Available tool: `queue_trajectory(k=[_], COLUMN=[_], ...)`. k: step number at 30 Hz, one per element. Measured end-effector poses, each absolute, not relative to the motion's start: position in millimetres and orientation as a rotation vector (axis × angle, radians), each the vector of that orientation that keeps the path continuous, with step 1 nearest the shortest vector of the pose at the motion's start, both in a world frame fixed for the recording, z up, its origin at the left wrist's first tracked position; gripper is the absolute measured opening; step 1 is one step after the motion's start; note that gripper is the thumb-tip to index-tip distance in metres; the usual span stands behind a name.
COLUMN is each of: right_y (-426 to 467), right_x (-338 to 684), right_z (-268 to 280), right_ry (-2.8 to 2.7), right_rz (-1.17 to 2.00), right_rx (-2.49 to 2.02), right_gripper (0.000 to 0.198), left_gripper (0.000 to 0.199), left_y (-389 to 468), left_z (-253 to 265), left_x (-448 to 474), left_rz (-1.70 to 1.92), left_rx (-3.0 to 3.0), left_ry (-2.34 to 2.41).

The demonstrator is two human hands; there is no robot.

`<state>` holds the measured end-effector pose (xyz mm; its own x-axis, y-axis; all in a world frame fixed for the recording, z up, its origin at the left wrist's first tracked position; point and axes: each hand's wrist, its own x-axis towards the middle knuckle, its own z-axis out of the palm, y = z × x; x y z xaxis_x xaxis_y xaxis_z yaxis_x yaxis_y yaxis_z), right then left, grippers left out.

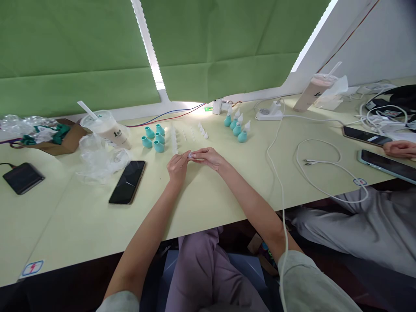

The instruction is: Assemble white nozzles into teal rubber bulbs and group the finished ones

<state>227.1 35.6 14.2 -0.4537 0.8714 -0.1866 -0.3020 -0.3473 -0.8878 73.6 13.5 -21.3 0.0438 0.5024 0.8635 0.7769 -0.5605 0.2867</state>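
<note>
Left hand (177,166) and right hand (208,157) meet fingertip to fingertip over the pale table (211,199), both pinched shut on one small white part (190,154) held just above the surface between them. Just beyond the hands lie rows of small white pieces (186,134), flanked by four teal bulbs (154,138) on the left and capped teal bulbs (236,124) on the right. Left of the person's left hand a dark phone (127,182) lies flat beside crumpled clear plastic (97,158) and a lidded drink cup (108,129); a co-worker's hand (399,148) rests at the far right edge

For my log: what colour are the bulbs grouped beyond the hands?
Teal bulbs, clearest in the head view.
</note>
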Motion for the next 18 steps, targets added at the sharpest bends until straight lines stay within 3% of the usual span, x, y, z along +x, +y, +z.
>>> queue_trajectory(k=[6,14,18], right_y=[41,43,34], right_x=[232,232,219], right_z=[12,11,13], right_ry=[-1.189,-1.568,-1.632], right_rz=[1.768,1.380,1.153], right_rx=[-0.871,-0.779,-0.731], right_gripper=[0.026,0.039,0.034], left_gripper=[0.019,0.025,0.029], left_y=[11,7,3], left_z=[-13,-1,3], left_x=[77,75,81], left_rz=[-1.623,-1.719,-1.708], left_rx=[-2.094,-2.136,-2.283], left_ry=[-1.423,-1.702,-1.777])
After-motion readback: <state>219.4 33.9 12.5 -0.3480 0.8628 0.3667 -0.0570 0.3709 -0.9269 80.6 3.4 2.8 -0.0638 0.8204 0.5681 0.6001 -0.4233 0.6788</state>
